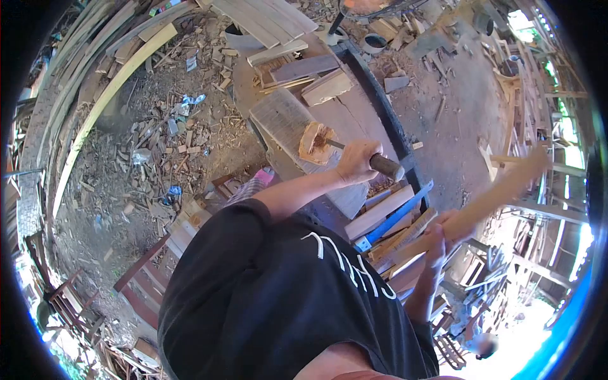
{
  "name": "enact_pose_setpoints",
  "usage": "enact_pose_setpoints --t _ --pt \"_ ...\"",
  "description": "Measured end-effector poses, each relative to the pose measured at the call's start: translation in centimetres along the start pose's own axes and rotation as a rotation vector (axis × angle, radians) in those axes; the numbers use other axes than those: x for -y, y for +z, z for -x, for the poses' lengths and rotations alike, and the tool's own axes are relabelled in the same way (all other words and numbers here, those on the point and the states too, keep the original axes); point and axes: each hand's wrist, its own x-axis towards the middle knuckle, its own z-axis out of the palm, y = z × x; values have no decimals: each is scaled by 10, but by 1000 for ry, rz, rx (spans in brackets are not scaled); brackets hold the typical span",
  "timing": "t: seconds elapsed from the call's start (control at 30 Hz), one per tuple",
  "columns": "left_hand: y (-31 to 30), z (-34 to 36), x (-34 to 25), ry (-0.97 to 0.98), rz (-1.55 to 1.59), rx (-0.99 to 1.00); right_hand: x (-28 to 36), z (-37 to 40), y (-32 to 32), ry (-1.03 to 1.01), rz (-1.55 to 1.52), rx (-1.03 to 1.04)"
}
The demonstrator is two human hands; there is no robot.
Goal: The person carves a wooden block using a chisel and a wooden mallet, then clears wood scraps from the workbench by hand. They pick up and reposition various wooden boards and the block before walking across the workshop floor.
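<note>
Left hand (358, 161) fisted round stiff chisel (386, 166) handle, tip on wood block (315, 142) on counter (354, 117); right hand (437, 240) clenched low on blurred, probably hefty wooden mallet (494, 193).

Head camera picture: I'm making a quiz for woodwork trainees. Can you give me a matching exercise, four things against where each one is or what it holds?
Things
1. left hand
2. right hand
3. pale wood block
4. blue bar

Places or states
A. lies among planks between the two hands
B. grips the chisel handle
C. rests on the grey board, at the chisel tip
D. grips a blurred wooden club

Pairs: 1-B, 2-D, 3-C, 4-A
</note>
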Motion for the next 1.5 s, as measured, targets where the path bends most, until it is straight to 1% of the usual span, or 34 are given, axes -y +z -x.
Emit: enact_pose_setpoints --t 0.03,0.1,0.17,0.23,0.27,0.3,0.37,0.4,0.47,0.5,0.53,0.57,0.6,0.63,0.67,0.73,0.77,0.8,0.83,0.9,0.93,0.97,1.0,1.03,1.07,1.13,1.17,1.23,1.27,1.3,1.33,1.4,1.43,1.5 --pt "-2 0 0 2 -16 7 -18 7 -1 20 -129 -47" --pt "-3 3 1 -16 -20 13 -49 18 1 43 -254 -94" --pt "-6 3 6 -15 -19 19 -64 25 15 108 256 381" --pt "-19 9 13 45 -39 229 -44 16 7 183 310 389" --pt "-23 12 13 46 23 277 -32 13 8 277 179 345" --pt "-32 15 10 46 28 295 -21 9 15 148 120 307" --pt "-51 10 9 138 150 479 -11 6 22 247 6 211" --pt "-56 9 12 152 155 538 -15 7 22 243 4 206" --pt "-61 8 7 180 124 507 -27 15 22 341 -74 197" --pt "-63 9 5 211 94 478 -22 16 23 343 -76 204" --pt "-62 11 5 206 90 475 -14 16 26 356 -16 177" --pt "-58 14 5 191 100 388 -9 17 27 370 45 150" --pt "-54 16 5 176 109 300 -7 15 24 293 38 96" --pt "-51 17 5 168 106 298 -4 14 20 297 37 103" --pt "-48 18 5 128 95 274 1 13 14 92 -82 75" --pt "-44 18 4 83 86 251 -9 22 -9 -108 -198 45" --pt "-45 15 2 50 95 246 -33 33 -25 -14 -175 64" --pt "-46 13 2 19 106 242 -53 41 -23 69 -53 137" --pt "-47 12 2 20 107 241 -62 45 -13 143 75 222" --pt "-50 10 1 17 87 253 -61 51 10 201 304 353" --pt "-48 6 5 25 82 241 -32 38 20 92 385 349" --pt "-45 5 11 43 95 224 -19 26 28 -11 462 351" --pt "-43 12 10 49 118 226 -24 17 22 -208 306 310" --pt "-42 16 9 44 123 237 -2 25 23 43 22 117" --pt "-42 13 8 25 121 234 -5 17 5 -114 26 247" --pt "-44 9 7 -18 114 218 -24 19 -12 -275 32 380" --pt "-46 8 7 -17 111 214 -55 35 -6 -275 105 302" --pt "-50 7 6 -7 127 224 -62 46 14 -282 179 222" --pt "-50 10 7 0 128 224 -43 44 30 25 179 347" --pt "-50 11 12 59 105 259 -31 33 39 323 179 480" --pt "-51 16 17 106 81 298 -29 23 38 317 179 492" --pt "-62 18 10 82 104 328 -23 24 29 163 53 414" --pt "-65 11 8 85 123 345 -18 22 29 160 52 403" --pt "-72 7 10 71 151 383 -4 15 29 81 45 319"
